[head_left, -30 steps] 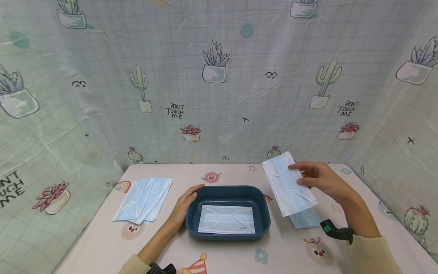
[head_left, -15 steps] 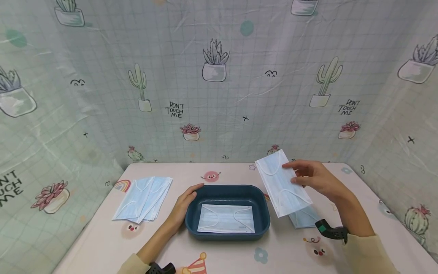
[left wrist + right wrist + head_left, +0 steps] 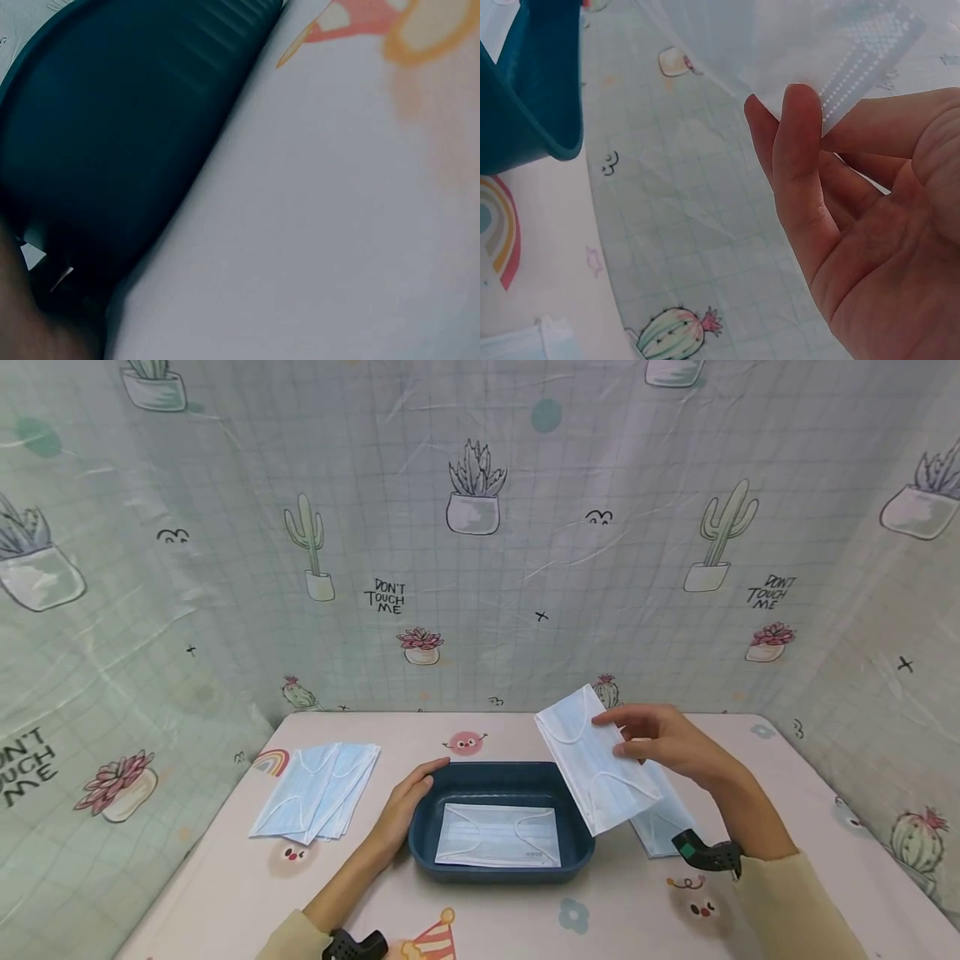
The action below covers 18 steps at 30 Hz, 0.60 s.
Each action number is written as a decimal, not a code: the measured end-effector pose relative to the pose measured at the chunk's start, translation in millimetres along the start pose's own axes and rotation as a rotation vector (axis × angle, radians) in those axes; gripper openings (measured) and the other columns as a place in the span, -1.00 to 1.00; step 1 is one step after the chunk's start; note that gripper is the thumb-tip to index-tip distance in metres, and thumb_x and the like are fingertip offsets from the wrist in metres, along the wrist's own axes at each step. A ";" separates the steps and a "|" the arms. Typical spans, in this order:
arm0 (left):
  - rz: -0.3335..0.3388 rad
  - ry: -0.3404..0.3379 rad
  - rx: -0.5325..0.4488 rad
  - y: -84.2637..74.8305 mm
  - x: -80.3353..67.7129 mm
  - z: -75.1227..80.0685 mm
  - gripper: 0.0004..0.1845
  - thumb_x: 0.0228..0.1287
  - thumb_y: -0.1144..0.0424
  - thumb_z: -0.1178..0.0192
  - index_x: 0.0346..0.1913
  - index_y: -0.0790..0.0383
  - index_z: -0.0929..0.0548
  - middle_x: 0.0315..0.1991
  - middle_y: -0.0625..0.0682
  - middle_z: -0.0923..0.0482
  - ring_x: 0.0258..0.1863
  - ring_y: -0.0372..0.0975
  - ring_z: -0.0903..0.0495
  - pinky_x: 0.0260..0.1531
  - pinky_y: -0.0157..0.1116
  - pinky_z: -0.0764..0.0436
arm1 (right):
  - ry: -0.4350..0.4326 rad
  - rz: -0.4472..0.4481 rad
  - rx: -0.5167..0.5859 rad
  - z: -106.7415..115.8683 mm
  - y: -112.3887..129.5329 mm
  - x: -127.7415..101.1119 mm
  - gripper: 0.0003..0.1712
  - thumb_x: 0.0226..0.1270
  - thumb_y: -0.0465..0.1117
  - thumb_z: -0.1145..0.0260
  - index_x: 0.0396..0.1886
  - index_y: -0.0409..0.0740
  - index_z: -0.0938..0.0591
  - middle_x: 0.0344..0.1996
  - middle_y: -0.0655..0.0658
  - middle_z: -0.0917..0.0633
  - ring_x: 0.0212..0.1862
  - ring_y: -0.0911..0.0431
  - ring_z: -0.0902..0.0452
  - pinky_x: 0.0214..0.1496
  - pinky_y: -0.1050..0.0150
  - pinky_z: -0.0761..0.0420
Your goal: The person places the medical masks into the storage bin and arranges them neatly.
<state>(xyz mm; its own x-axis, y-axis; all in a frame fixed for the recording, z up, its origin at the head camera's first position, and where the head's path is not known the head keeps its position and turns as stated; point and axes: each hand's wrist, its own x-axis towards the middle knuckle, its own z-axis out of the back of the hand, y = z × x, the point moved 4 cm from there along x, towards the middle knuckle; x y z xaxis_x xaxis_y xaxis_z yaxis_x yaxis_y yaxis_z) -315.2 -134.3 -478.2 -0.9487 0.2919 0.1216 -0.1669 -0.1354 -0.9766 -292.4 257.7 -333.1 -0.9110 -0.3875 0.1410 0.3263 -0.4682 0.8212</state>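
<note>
Your right hand pinches a mask, now farther from the counter's right edge, nearer the tray your unclenched left hand touches.

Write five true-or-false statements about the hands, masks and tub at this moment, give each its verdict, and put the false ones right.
1. The right hand pinches a face mask. True.
2. The left hand touches the left side of the dark blue tub. True.
3. The tub is empty. False: at least one flat mask lies inside.
4. The masks left of the tub overlap one another. True.
5. The pinched mask lies flat inside the tub. False: it is tilted and raised in the right hand.
</note>
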 end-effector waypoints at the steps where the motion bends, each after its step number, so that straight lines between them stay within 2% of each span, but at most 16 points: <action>1: 0.000 -0.001 0.000 0.1 0.0 0.0 -0.55 0.69 0.11 0.19 0.47 -0.06 -0.47 0.52 -0.06 -0.39 0.61 -0.12 -0.21 0.62 0.05 -0.01 | 0.009 -0.001 0.005 -1.7 0.9 2.2 -0.51 0.34 -0.32 -0.41 0.27 -0.22 -0.63 0.15 -0.33 -0.64 -0.17 0.08 -0.59 -0.25 0.32 -0.62; 5: 0.004 -0.004 -0.001 0.4 0.2 -0.3 -0.55 0.68 0.11 0.18 0.47 -0.05 -0.47 0.52 -0.07 -0.40 0.60 -0.15 -0.22 0.62 -0.04 -0.04 | 0.035 -0.002 0.018 -8.4 1.9 10.1 -0.51 0.31 -0.34 -0.41 0.24 -0.24 -0.65 0.10 -0.34 -0.65 -0.19 0.03 -0.61 -0.31 0.31 -0.64; 10: 0.012 0.002 0.010 0.3 0.1 -0.7 -0.56 0.68 0.09 0.17 0.47 -0.08 -0.47 0.52 -0.09 -0.40 0.60 -0.19 -0.22 0.50 -0.47 -0.13 | 0.068 -0.015 0.003 -16.8 6.1 18.5 -0.52 0.30 -0.34 -0.42 0.23 -0.21 -0.66 0.10 -0.34 -0.64 -0.15 -0.04 -0.62 -0.29 0.25 -0.70; 12: 0.009 0.004 0.010 -0.4 0.1 -0.9 -0.56 0.68 0.09 0.17 0.47 -0.08 -0.47 0.52 -0.09 -0.40 0.60 -0.19 -0.22 0.44 -0.55 -0.14 | 0.080 -0.022 -0.012 -19.3 8.9 22.0 -0.53 0.30 -0.34 -0.41 0.23 -0.17 -0.68 0.12 -0.32 -0.64 -0.12 -0.04 -0.62 -0.25 0.22 -0.72; 15: 0.006 0.005 0.011 -1.7 0.4 -1.1 -0.55 0.68 0.09 0.17 0.48 -0.06 -0.46 0.52 -0.08 -0.39 0.60 -0.18 -0.22 0.48 -0.49 -0.13 | 0.102 -0.025 -0.034 -22.3 14.4 28.0 -0.53 0.30 -0.34 -0.41 0.22 -0.11 -0.69 0.16 -0.30 -0.64 -0.07 -0.05 -0.62 -0.21 0.19 -0.72; 18: 0.009 0.000 0.012 -2.3 0.3 -0.9 -0.55 0.68 0.10 0.18 0.47 -0.06 -0.46 0.52 -0.09 -0.39 0.60 -0.19 -0.22 0.58 -0.29 -0.10 | 0.130 -0.016 -0.057 -26.1 20.0 34.2 -0.53 0.29 -0.36 -0.41 0.21 -0.10 -0.70 0.20 -0.29 -0.64 -0.04 -0.06 -0.62 -0.17 0.18 -0.71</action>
<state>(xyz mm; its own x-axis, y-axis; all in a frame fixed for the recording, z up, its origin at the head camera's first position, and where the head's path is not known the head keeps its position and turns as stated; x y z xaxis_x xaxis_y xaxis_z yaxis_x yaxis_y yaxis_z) -314.8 -133.0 -476.1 -0.9501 0.2908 0.1128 -0.1616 -0.1497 -0.9754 -310.4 214.4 -326.3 -0.8772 -0.4772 0.0525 0.3290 -0.5178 0.7898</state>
